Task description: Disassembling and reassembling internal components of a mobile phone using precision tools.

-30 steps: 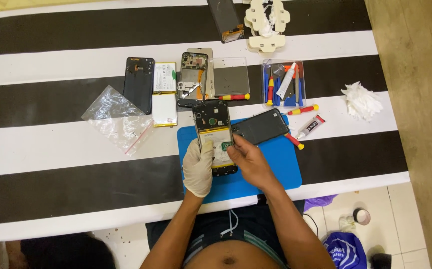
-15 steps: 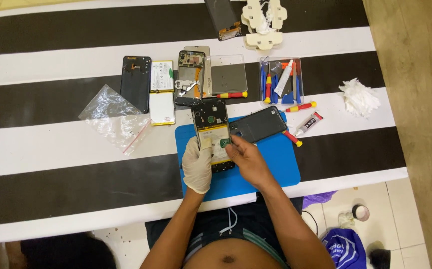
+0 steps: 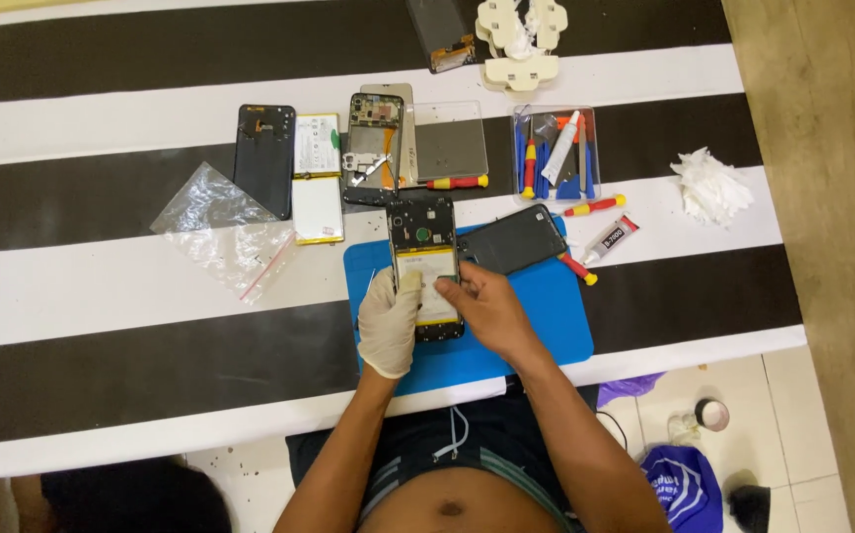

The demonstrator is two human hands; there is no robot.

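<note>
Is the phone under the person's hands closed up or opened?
Opened. The phone lies on the blue mat with its insides and battery showing; a dark back cover lies beside it. The left hand and right hand rest on it.

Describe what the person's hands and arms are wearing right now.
The left hand wears a pale, cream-white disposable glove ending at the wrist. The right hand is bare, with no glove. Both forearms are uncovered, without sleeves, and no watch or bands show.

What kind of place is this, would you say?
Probably a home phone-repair setup. An opened phone lies on a blue work mat under the gloved left hand and bare right hand, with a tray of small tools on a striped tablecloth.
</note>
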